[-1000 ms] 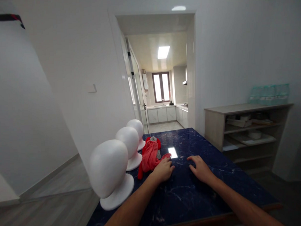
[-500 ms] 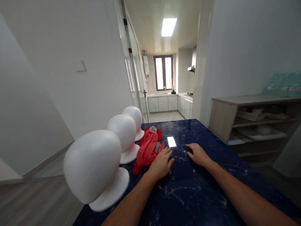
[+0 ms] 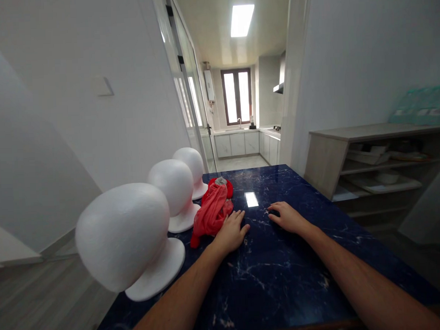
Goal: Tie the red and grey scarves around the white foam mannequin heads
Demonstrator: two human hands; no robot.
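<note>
No lettering can be read; the pale labels (image 3: pixel 438 111) on the teal bottles (image 3: pixel 416 99) are too blurred.

The left forearm (image 3: pixel 181 294) and right forearm (image 3: pixel 344 269) extend forward, bare; I see the left hand (image 3: pixel 229 233) palm-down, slightly spread, the right hand (image 3: pixel 287 218) (apart from its partner) loosely curled.

1. Apparently a home: a kitchen (image 3: pixel 241 162) shows through a doorway (image 3: pixel 293 85).
2. Beyond the far edge of the blue marbled surface (image 3: pixel 267 279): white cabinets (image 3: pixel 237 144), and a faucet (image 3: pixel 239 120) before a window (image 3: pixel 237 97).
3. Past its far right corner: a stove (image 3: pixel 276 129), a range hood (image 3: pixel 278 89).
4. Past its far left corner: a glass door (image 3: pixel 190 60), a wall-mounted heater (image 3: pixel 209 86).
5. Off its right edge: a shelf unit (image 3: pixel 328 156) with bottles (image 3: pixel 420 107) on top.
</note>
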